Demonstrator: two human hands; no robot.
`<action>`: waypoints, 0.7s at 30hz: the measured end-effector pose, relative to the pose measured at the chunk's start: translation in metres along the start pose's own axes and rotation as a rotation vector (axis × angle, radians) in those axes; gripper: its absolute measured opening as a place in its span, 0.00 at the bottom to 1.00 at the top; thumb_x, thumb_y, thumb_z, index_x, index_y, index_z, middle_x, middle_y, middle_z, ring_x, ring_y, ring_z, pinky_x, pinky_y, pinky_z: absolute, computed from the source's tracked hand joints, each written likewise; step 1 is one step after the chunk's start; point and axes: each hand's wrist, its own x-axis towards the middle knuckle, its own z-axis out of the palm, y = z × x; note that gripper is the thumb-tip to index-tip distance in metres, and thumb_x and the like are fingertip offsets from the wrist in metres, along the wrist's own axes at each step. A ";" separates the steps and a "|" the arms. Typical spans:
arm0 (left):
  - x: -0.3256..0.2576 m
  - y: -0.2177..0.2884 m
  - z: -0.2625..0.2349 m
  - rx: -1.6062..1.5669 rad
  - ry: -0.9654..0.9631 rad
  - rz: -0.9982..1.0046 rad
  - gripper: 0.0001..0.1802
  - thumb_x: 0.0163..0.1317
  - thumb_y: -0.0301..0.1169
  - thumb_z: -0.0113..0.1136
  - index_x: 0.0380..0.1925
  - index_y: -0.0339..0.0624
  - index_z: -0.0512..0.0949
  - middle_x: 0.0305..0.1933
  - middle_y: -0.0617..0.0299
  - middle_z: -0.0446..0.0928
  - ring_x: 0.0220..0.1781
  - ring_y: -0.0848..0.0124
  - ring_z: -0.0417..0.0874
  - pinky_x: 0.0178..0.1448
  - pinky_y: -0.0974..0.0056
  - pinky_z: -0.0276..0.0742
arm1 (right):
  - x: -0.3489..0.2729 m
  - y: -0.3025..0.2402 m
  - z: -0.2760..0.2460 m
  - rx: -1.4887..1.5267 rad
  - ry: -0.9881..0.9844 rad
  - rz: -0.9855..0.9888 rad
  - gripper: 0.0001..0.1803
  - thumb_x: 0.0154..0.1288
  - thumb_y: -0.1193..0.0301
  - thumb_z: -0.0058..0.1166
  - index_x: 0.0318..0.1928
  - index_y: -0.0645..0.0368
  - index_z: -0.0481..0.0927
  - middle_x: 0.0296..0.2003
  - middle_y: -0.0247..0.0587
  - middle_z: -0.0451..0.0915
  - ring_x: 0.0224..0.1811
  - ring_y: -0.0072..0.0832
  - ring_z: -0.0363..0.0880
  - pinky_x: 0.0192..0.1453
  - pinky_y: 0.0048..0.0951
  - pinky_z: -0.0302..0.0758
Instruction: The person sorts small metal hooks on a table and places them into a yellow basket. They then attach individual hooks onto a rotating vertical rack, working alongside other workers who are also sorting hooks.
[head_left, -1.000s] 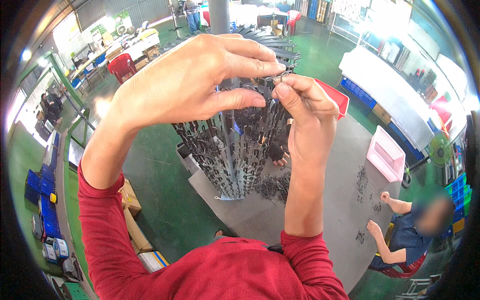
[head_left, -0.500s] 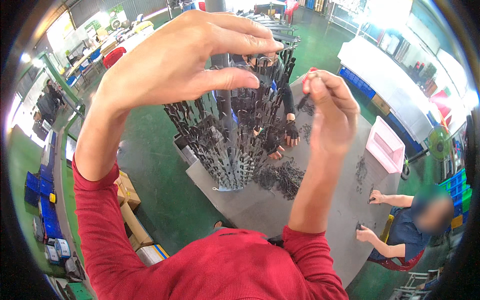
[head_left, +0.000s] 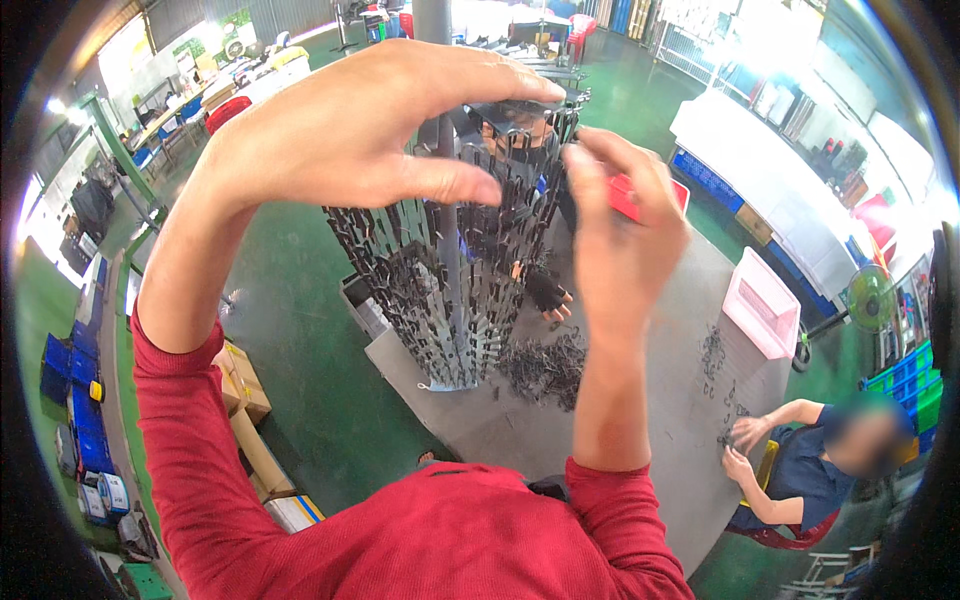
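A tall rack of hanging black hooked pieces (head_left: 400, 270) stands around a grey upright pole (head_left: 433, 40). My left hand (head_left: 370, 130) arches across its upper part, fingers stretched out and thumb apart, with nothing seen in it. My right hand (head_left: 635, 235) is raised at the rack's right side, fingers bent and blurred by motion. A flat red thing (head_left: 632, 197) shows between its thumb and fingers; its kind is unclear. Something dark lies close to those fingertips, too blurred to make out.
Loose black pieces (head_left: 545, 370) are heaped on the grey table (head_left: 660, 400) by the rack. A pink bin (head_left: 765, 305) sits at its right. Behind the rack, a person's gloved hand (head_left: 548, 292) shows. Another person (head_left: 800, 470) sits at right. Cardboard boxes (head_left: 245, 385) stand lower left.
My right hand has moved left and slightly down toward the rack; more of the red thing shows. My left hand has lowered slightly. The seated person's hands have come together.
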 end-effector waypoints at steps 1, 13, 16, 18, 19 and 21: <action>0.002 0.001 -0.001 -0.001 -0.006 0.005 0.34 0.46 0.38 0.66 0.54 0.38 0.70 0.56 0.49 0.71 0.59 0.52 0.70 0.61 0.56 0.65 | 0.000 -0.004 0.007 -0.019 0.013 0.006 0.06 0.52 0.71 0.60 0.33 0.55 0.80 0.27 0.34 0.79 0.29 0.28 0.75 0.40 0.28 0.68; 0.015 0.013 0.019 0.158 0.132 -0.028 0.26 0.48 0.32 0.65 0.49 0.36 0.74 0.52 0.49 0.73 0.53 0.53 0.74 0.56 0.57 0.70 | -0.004 -0.006 0.028 0.085 0.208 0.115 0.03 0.53 0.76 0.59 0.29 0.59 0.78 0.24 0.38 0.78 0.26 0.31 0.75 0.33 0.30 0.69; 0.014 0.009 0.024 0.195 0.162 -0.036 0.25 0.48 0.30 0.65 0.49 0.37 0.74 0.51 0.50 0.74 0.52 0.53 0.74 0.56 0.57 0.70 | 0.000 -0.001 0.028 0.135 0.181 0.099 0.03 0.53 0.76 0.58 0.30 0.61 0.79 0.24 0.38 0.78 0.26 0.29 0.76 0.33 0.27 0.70; 0.014 0.008 0.025 0.199 0.168 -0.037 0.25 0.49 0.29 0.64 0.49 0.38 0.74 0.51 0.50 0.74 0.52 0.53 0.75 0.55 0.57 0.71 | 0.002 0.002 0.025 0.231 0.116 0.172 0.03 0.54 0.77 0.58 0.30 0.62 0.79 0.25 0.37 0.79 0.27 0.25 0.76 0.34 0.25 0.70; 0.014 0.007 0.024 0.191 0.166 -0.036 0.25 0.49 0.29 0.64 0.49 0.38 0.74 0.51 0.50 0.74 0.52 0.53 0.75 0.55 0.58 0.71 | 0.004 0.001 0.021 0.294 0.063 0.250 0.03 0.54 0.77 0.58 0.31 0.63 0.79 0.26 0.36 0.79 0.27 0.23 0.76 0.34 0.23 0.70; 0.016 0.008 0.023 0.173 0.151 -0.033 0.25 0.48 0.28 0.64 0.49 0.38 0.74 0.51 0.50 0.74 0.51 0.54 0.75 0.54 0.58 0.71 | 0.006 0.007 0.018 0.544 0.001 0.365 0.04 0.55 0.78 0.58 0.32 0.64 0.80 0.27 0.32 0.80 0.28 0.16 0.74 0.36 0.19 0.70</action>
